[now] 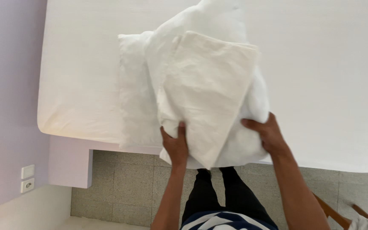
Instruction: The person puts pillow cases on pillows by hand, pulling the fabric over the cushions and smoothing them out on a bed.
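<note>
Grip, left hand: left hand (pixel 175 147) clasps the near edge of the folded white sheet (pixel 205 91), fingers laid flat on top of the cloth and pointing away from the body.
Grip, right hand: right hand (pixel 269 135) grasps the near right side of the white pillow (pixel 252 127) lying under the sheet, thumb pressed into the soft bulge, fingers curled around its edge.
Where the bundle lies: between the two hands, at the near edge of the mattress (pixel 329 85), its lower corner overhanging the floor (pixel 128 187).
Left arm: bare forearm rises from the bottom of the view, nearly straight, wrist slightly bent toward the cloth.
Right arm: bare forearm runs up from the lower right at a slant, wrist turned inward.
Sheet's look: folded flat, set on a slant, faintly creased, creamier than what lies below it.
Pillow's look: plump, white, bulging out past the sheet on the right and at the top.
Second pillow (pixel 135 93): lies to the left, partly tucked under the stack, flat on the mattress.
Far left: lilac wall (pixel 5 85) with two white sockets (pixel 27 179).
Below: dark trousers (pixel 218 191) and a striped top (pixel 226 221).
</note>
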